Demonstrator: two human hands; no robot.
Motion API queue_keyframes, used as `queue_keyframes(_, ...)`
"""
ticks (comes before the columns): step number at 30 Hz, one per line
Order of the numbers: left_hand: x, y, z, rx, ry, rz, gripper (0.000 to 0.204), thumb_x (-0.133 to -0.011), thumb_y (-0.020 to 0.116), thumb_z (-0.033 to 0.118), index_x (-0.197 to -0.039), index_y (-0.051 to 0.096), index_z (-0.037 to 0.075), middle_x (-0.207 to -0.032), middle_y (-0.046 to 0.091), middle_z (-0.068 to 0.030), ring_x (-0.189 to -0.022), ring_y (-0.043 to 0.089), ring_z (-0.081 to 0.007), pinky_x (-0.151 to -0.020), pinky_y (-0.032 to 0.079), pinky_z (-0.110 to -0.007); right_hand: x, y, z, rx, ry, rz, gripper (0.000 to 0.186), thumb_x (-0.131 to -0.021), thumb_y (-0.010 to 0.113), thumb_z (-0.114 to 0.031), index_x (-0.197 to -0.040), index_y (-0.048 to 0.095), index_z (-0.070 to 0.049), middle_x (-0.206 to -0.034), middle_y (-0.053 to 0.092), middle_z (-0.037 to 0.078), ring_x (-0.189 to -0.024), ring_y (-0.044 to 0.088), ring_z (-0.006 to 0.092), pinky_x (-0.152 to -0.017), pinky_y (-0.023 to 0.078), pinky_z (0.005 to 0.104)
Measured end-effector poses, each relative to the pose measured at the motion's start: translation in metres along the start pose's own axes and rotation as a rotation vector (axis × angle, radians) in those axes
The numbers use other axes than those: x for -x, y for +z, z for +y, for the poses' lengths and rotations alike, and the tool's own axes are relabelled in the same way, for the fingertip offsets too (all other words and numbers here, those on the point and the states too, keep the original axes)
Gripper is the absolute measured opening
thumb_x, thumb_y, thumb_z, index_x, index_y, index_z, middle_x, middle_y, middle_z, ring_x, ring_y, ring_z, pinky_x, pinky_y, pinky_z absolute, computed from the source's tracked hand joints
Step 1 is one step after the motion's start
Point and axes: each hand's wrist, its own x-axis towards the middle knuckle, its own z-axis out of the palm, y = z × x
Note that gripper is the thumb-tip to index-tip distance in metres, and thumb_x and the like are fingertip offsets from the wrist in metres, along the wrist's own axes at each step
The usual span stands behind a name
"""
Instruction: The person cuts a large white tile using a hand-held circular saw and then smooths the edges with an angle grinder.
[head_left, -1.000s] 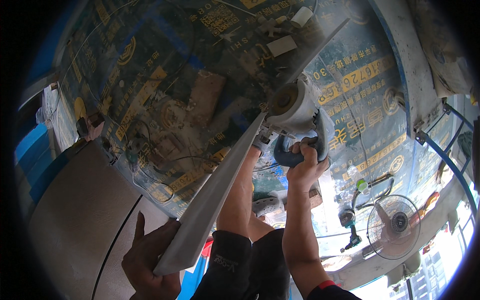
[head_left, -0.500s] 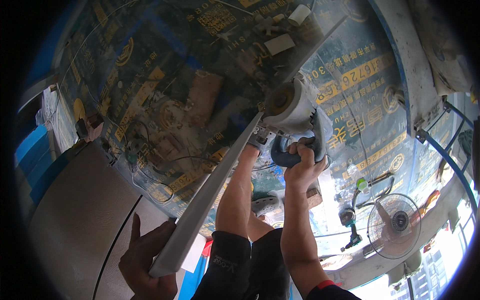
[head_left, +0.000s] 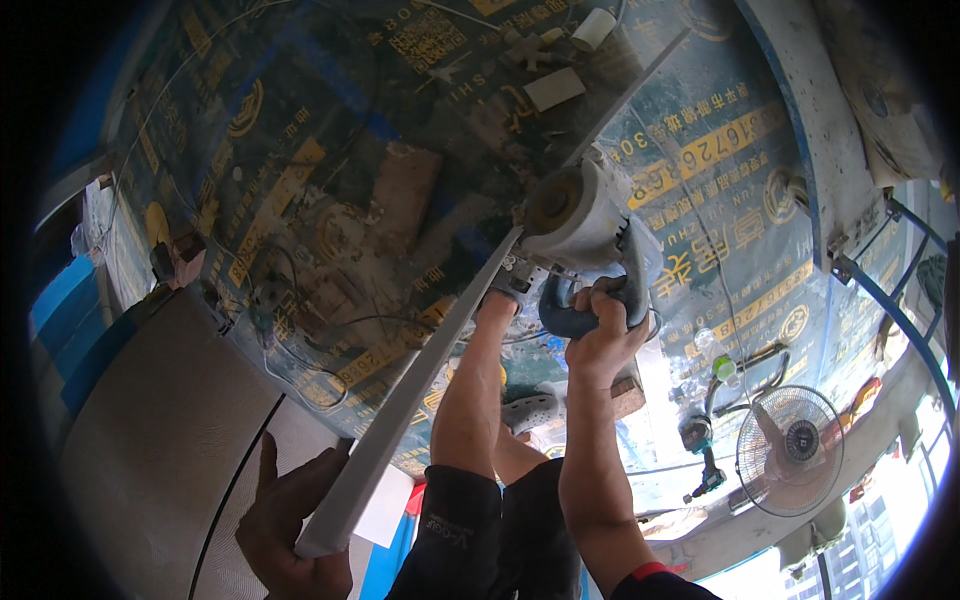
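A long, narrow pale-grey strip [head_left: 385, 440] runs diagonally through the lower middle up to a white, dust-covered circular saw [head_left: 575, 215], and a thinner stretch of strip continues beyond it toward the upper right. My left hand [head_left: 285, 515] grips the strip's near end at lower left, index finger raised along its side. My right hand [head_left: 605, 340] is wrapped round the saw's dark loop handle [head_left: 560, 320]; whether a finger presses a trigger is hidden. My bare legs [head_left: 470, 400] are below the saw, one foot partly behind it.
Beige tiles [head_left: 160, 420] lie at left. Printed green sheeting [head_left: 730, 230] covers the floor, with cables, a brown block [head_left: 405, 185] and a white cylinder [head_left: 593, 30]. A cordless tool [head_left: 700, 450], a fan [head_left: 790, 445], a bottle [head_left: 720, 365] and blue metal tubing [head_left: 885, 305] are at right.
The saw, my right hand and the strip have shifted slightly left in the picture. My left hand has moved a little down and left with the strip; both grips stay the same.
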Motion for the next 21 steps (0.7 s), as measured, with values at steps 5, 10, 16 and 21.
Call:
queue_keyframes(5,-0.002,0.002,0.0,0.032,0.017,-0.027,0.044,-0.077,0.074,0.016,-0.111,0.06,-0.009,-0.095,0.067,-0.0229,-0.085,0.068,-0.0292,-0.073,0.051,-0.036,-0.014,0.001,-0.007,-0.1,0.046,0.019,0.01,-0.069,0.049,-0.006,-0.071,0.053,0.003,-0.063,0.053,0.008,-0.056,0.05,0.0176,-0.058,0.044,0.0289)
queue_keyframes(10,-0.001,-0.003,-0.002,-0.009,0.044,-0.067,0.052,-0.078,0.073,0.014,-0.12,0.055,-0.01,-0.113,0.062,-0.0262,-0.102,0.064,-0.0297,-0.083,0.049,-0.034,-0.026,0.004,-0.011,-0.091,0.035,0.017,0.009,-0.068,0.049,-0.005,-0.07,0.054,0.002,-0.063,0.053,0.008,-0.056,0.049,0.0179,-0.058,0.044,0.0299)
queue_keyframes(16,0.0,-0.004,0.0,-0.004,0.019,-0.078,0.053,-0.078,0.073,0.015,-0.121,0.054,-0.009,-0.117,0.06,-0.0267,-0.105,0.063,-0.0319,-0.085,0.049,-0.035,-0.021,0.001,-0.008,-0.104,0.053,0.011,0.01,-0.068,0.048,-0.003,-0.073,0.054,0.003,-0.064,0.052,0.008,-0.057,0.05,0.018,-0.059,0.044,0.0292)
queue_keyframes(21,-0.001,-0.003,-0.002,-0.018,0.037,-0.084,0.05,-0.078,0.073,0.015,-0.119,0.056,-0.008,-0.118,0.06,-0.0265,-0.105,0.062,-0.0325,-0.086,0.048,-0.035,-0.014,-0.007,0.001,-0.075,0.067,-0.034,0.016,-0.068,0.05,-0.001,-0.083,0.053,0.003,-0.07,0.05,0.009,-0.056,0.049,0.0192,-0.057,0.045,0.0343)
